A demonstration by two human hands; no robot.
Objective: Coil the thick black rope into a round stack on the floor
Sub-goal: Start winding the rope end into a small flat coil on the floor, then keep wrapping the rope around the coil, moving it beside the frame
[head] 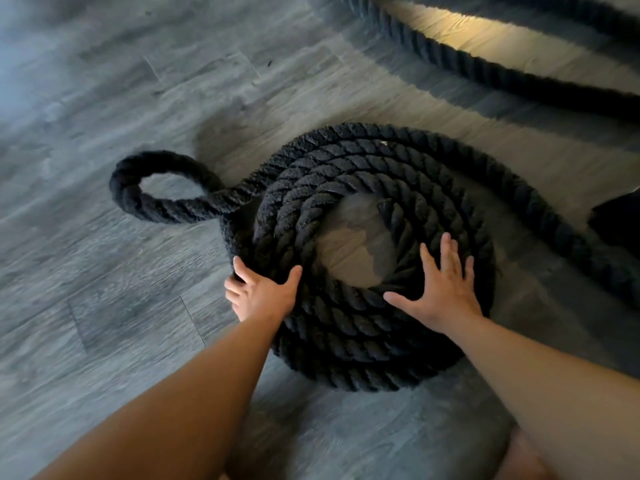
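The thick black rope (349,341) lies on the grey wood floor in a round coil of several turns, with bare floor showing in its centre. A small loop (138,199) of the same rope sticks out at the coil's left. My left hand (263,292) grips the coil's outer left edge, its fingers curled around the outer turn. My right hand (441,289) rests flat on the coil's right side with fingers spread. From the coil's right side the rope trails off toward the right edge (571,237).
A further length of the black rope (485,64) curves across the floor at the top right, beside a sunlit patch. A dark object (620,220) sits at the right edge. Open floor (104,98) stretches to the left and behind.
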